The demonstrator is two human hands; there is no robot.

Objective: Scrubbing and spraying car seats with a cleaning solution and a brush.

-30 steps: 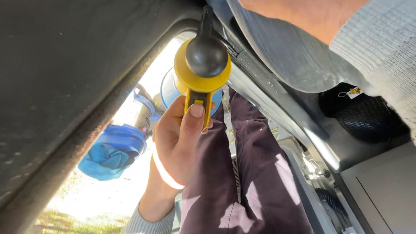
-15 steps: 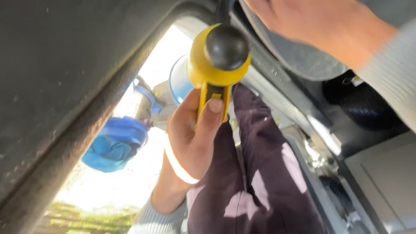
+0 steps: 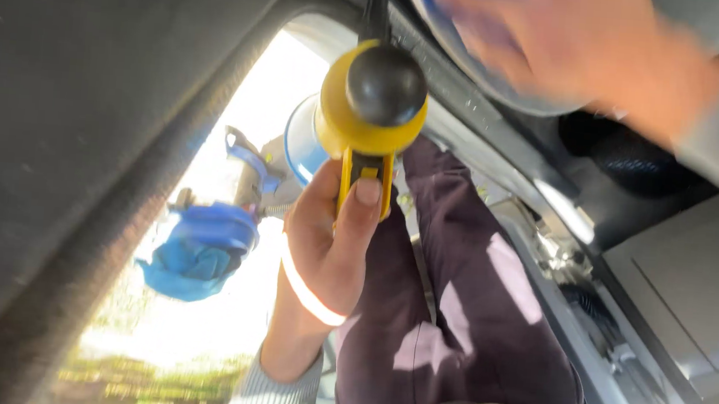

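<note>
The left hand (image 3: 330, 251) is wrapped around the handle of a yellow tool (image 3: 371, 113), thumb pressed flat along its yellow stem, so the grip there is closed on the tool. The tool sits near the middle of the view, held up at the edge of a car's door opening, just above the person's dark purple trouser leg (image 3: 453, 320). It has a round yellow body with a dark, dome-shaped black knob (image 3: 386, 84) facing the camera, a black shaft running up from it, and a pale blue disc (image 3: 300, 142) showing behind its left side. The right hand (image 3: 576, 52) is at the top of the view, blurred by motion, close to the grey trim (image 3: 472, 74); I cannot tell whether its fingers are spread or pressed onto anything. To handle the tool well, it seems wise to keep the thumb firm along the stem and the wrist steady, so the head stays square to whatever it meets. A blue cloth (image 3: 198, 249) hangs to the left, beside the dark grey fabric lining (image 3: 67, 119), against bright daylight.
</note>
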